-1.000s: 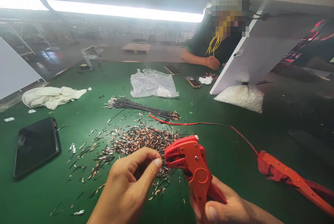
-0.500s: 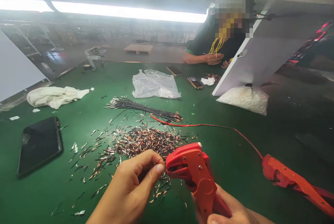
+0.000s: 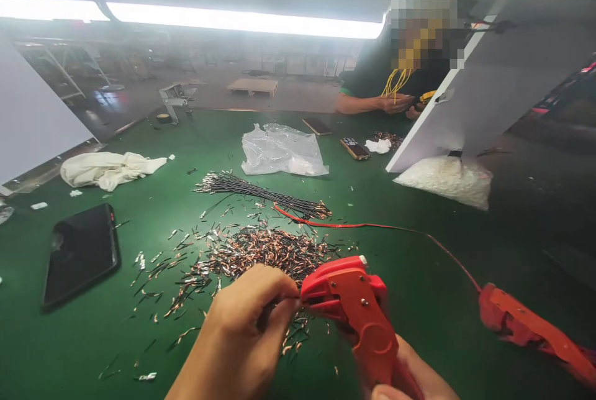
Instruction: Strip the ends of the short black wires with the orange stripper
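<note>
My right hand (image 3: 414, 375) grips the handles of a red wire stripper (image 3: 356, 313) at the bottom of the head view, its jaws pointing left. My left hand (image 3: 242, 338) is pinched shut right at the jaws, thumb and forefinger closed on a thin short wire that I can barely make out. Under both hands lies a heap of cut black and copper wire bits (image 3: 261, 251) on the green table (image 3: 419, 263). Behind the heap lies a bundle of black wires (image 3: 261, 192) with a red wire (image 3: 372, 226) beside it.
A second red stripper (image 3: 535, 331) lies at the right. A black phone (image 3: 79, 254) and a white cloth (image 3: 109, 168) are at the left. A clear plastic bag (image 3: 282, 151), two phones, a white bag (image 3: 447, 179) and a slanted white board (image 3: 488, 83) are farther back. A person across the table handles yellow wires (image 3: 395, 83).
The view has shifted a little to the right. My left hand's fingers closed tighter against the stripper jaws. The person opposite brought both hands together on the yellow wires.
</note>
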